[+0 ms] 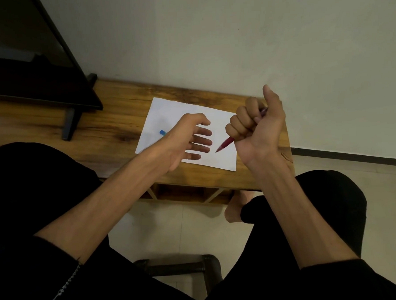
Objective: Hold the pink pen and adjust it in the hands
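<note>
Right hand (255,128) grips red pen (225,145) over paper (167,114).

No readable text or labels anywhere

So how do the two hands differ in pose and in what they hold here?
The right hand is curled into a fist round a red pen, thumb sticking up; the left hand holds nothing, fingers spread and nearly straight. The right hand is turned upright with the pen tip slanting down at the white paper; the left hand lies flatter. Both are over the paper.
</note>
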